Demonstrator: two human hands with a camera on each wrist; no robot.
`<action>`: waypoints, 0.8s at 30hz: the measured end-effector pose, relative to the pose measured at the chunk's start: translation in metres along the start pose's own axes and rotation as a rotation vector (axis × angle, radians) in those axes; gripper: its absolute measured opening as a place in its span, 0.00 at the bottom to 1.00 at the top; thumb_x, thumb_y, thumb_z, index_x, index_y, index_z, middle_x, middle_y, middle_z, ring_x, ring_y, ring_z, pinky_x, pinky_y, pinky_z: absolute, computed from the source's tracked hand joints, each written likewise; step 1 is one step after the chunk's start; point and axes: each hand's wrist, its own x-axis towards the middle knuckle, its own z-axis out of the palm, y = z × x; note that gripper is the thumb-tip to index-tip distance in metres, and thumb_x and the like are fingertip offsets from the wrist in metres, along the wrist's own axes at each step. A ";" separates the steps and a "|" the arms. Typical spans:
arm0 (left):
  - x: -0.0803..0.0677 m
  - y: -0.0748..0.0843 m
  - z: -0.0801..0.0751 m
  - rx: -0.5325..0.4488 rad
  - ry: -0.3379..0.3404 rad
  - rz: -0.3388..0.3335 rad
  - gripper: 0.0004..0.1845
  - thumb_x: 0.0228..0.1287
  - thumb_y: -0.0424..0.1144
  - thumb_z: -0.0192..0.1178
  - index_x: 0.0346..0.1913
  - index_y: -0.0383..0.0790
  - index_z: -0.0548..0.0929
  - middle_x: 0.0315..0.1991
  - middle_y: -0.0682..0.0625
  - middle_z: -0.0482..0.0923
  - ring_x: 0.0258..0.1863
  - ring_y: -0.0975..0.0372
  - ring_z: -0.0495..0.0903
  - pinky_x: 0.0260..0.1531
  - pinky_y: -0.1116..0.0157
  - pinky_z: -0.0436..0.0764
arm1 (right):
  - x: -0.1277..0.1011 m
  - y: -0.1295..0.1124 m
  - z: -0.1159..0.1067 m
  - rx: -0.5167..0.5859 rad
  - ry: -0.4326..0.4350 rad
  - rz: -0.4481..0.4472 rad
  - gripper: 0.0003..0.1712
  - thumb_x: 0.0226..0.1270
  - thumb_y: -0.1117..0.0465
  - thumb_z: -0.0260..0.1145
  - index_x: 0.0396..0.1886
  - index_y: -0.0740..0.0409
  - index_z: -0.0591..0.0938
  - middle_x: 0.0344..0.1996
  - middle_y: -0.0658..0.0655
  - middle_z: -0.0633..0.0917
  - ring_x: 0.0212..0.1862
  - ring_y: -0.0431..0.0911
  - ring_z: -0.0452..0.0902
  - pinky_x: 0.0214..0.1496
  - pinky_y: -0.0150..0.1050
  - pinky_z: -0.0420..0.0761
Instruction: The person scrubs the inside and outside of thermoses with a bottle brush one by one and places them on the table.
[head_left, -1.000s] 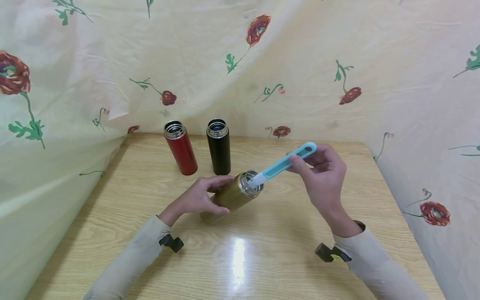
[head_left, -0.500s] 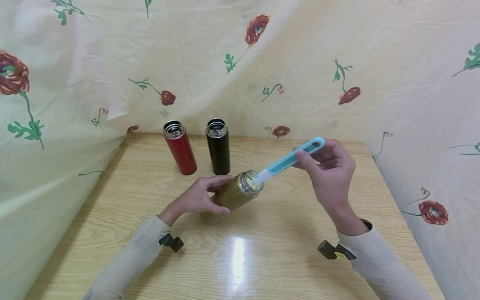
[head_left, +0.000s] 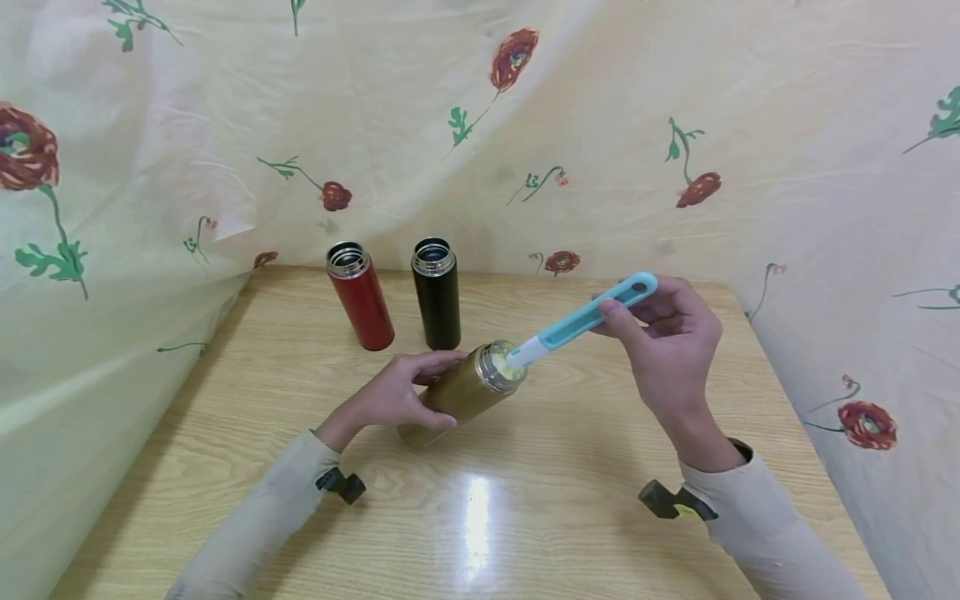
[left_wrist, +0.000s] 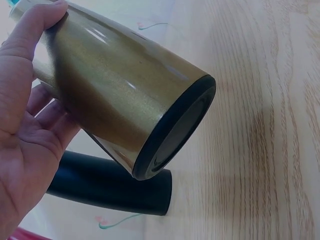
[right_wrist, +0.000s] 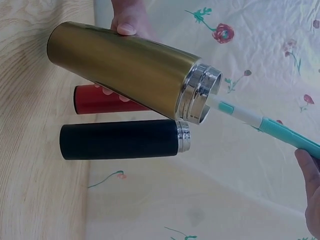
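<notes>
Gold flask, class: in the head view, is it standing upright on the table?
No. The gold flask is tilted, gripped by the left hand, its open mouth angled toward the brush that the right hand holds.

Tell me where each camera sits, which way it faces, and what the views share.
Head: worn on the head, looking forward and down at the table; both sleeves, the left hand and right hand show.
Left wrist: at the left wrist, looking along the palm at the gold flask base; only that hand shows.
Right wrist: at the right wrist, looking toward the flask's mouth and the brush; fingertips of both hands show.
Shared: all three show the gold flask and the black flask.
</notes>
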 end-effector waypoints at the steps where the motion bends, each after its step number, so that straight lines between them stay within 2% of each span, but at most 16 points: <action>1: 0.000 0.000 0.000 -0.002 -0.002 -0.002 0.45 0.51 0.40 0.80 0.73 0.41 0.71 0.66 0.47 0.78 0.63 0.56 0.80 0.60 0.56 0.81 | 0.000 0.000 0.000 0.002 0.000 0.001 0.12 0.57 0.84 0.67 0.42 0.82 0.78 0.32 0.62 0.89 0.32 0.48 0.88 0.32 0.41 0.88; 6: -0.001 -0.001 0.000 -0.010 0.000 -0.006 0.46 0.50 0.40 0.80 0.73 0.42 0.72 0.66 0.48 0.78 0.63 0.57 0.80 0.60 0.56 0.81 | 0.000 0.000 0.000 0.006 0.001 -0.002 0.12 0.57 0.84 0.67 0.42 0.82 0.78 0.32 0.62 0.89 0.32 0.48 0.88 0.32 0.41 0.88; 13: 0.004 0.001 0.001 0.019 0.026 0.034 0.46 0.49 0.40 0.81 0.73 0.42 0.72 0.65 0.48 0.79 0.63 0.57 0.80 0.59 0.57 0.82 | 0.000 0.004 0.002 0.031 0.015 -0.022 0.12 0.58 0.84 0.66 0.43 0.83 0.78 0.32 0.64 0.89 0.31 0.48 0.87 0.33 0.41 0.88; 19: 0.003 -0.002 0.001 0.013 0.024 0.028 0.46 0.49 0.40 0.81 0.73 0.42 0.72 0.66 0.48 0.78 0.63 0.56 0.79 0.59 0.57 0.82 | -0.005 0.010 0.004 0.061 0.010 -0.008 0.11 0.59 0.84 0.66 0.42 0.83 0.78 0.33 0.65 0.89 0.31 0.49 0.87 0.34 0.43 0.88; 24: 0.004 -0.004 0.001 0.018 0.027 0.037 0.45 0.49 0.40 0.81 0.73 0.42 0.72 0.66 0.48 0.78 0.63 0.56 0.80 0.60 0.57 0.81 | -0.011 0.017 0.007 0.042 -0.015 0.018 0.11 0.60 0.83 0.66 0.42 0.82 0.78 0.34 0.63 0.90 0.33 0.48 0.88 0.35 0.42 0.88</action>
